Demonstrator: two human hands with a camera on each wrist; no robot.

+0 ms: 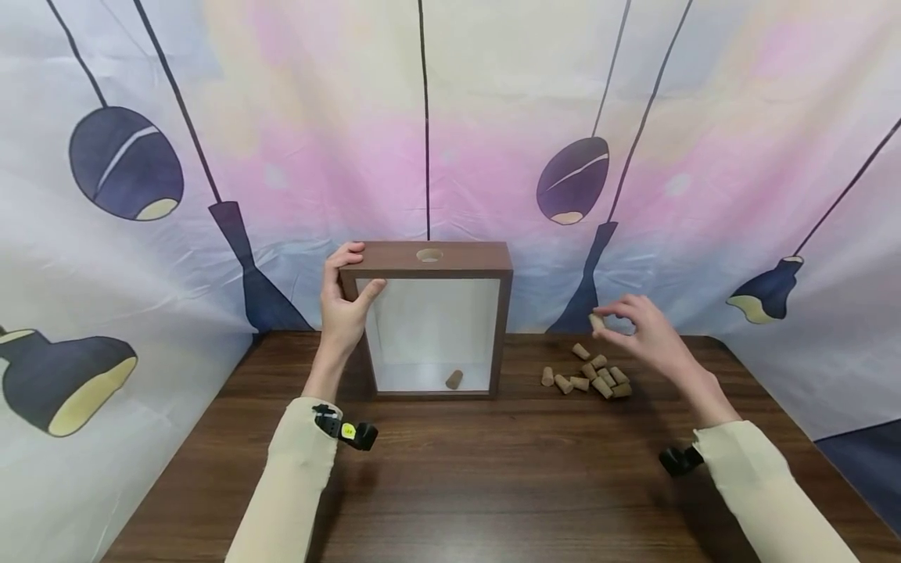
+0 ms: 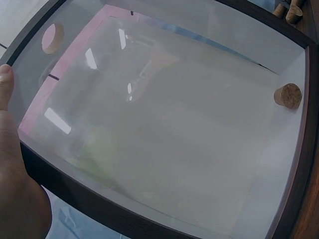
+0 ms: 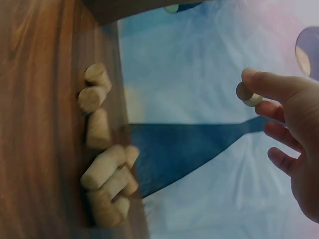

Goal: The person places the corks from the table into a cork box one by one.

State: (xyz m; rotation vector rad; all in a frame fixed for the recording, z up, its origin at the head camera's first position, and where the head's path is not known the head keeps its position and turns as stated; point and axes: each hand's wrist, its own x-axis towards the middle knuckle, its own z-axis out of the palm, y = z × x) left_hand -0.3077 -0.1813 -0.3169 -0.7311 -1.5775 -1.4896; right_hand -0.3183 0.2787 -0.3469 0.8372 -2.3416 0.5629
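A brown shadow box (image 1: 505,328) with a clear front stands upright on the table, a round hole (image 1: 429,255) in its top. My left hand (image 1: 343,317) grips its upper left corner, thumb over the front edge and fingers on top. One cork (image 1: 454,380) lies on the floor inside the box, and the left wrist view shows this cork (image 2: 288,96) too. Between thumb and fingertips my right hand (image 1: 651,336) pinches another cork (image 1: 597,321), raised above the table. Below it several loose corks (image 1: 604,381) lie in a pile to the right of the box.
The dark wooden table (image 1: 450,477) reaches back to a hanging cloth (image 1: 479,141) printed with lamps, close behind the box. A black wrist camera (image 1: 359,435) sits on my left sleeve, another camera (image 1: 680,461) on the right.
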